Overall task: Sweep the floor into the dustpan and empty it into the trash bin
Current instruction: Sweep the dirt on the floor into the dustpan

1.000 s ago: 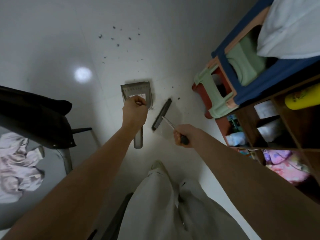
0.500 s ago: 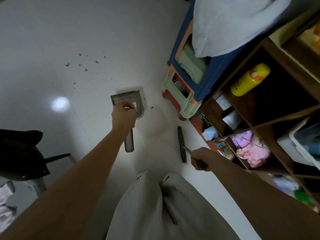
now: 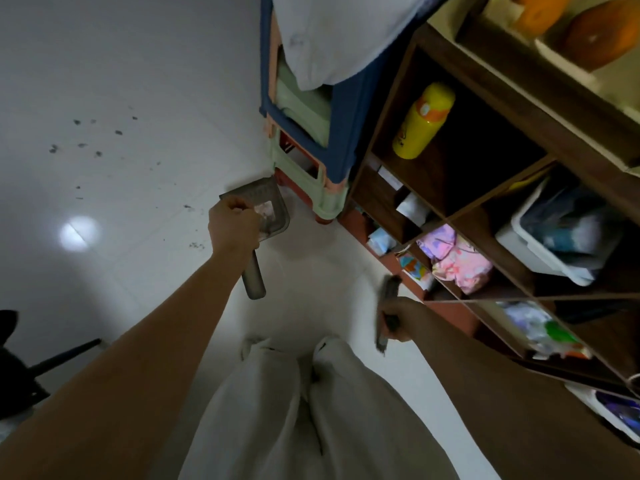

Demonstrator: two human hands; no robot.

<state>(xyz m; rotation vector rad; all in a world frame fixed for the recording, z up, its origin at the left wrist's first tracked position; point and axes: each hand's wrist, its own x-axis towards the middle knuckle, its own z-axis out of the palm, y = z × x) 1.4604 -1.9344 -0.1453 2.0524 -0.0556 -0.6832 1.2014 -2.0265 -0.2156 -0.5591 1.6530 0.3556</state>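
Both tools in grip, mid-sweep by the look of it. Left hand curled round the dustpan handle, pan held beside the stacked plastic stools, some pale scraps already inside. Right hand closed on the blurred hand brush, near the wooden shelf. Dark crumbs scattered on the white floor, well apart from the stools. Next, probably: pan edge down flat beside those crumbs, brush drawn toward it. No trash bin in sight. On the shelf: yellow bottle, pink cloth, white bin of blurred items.
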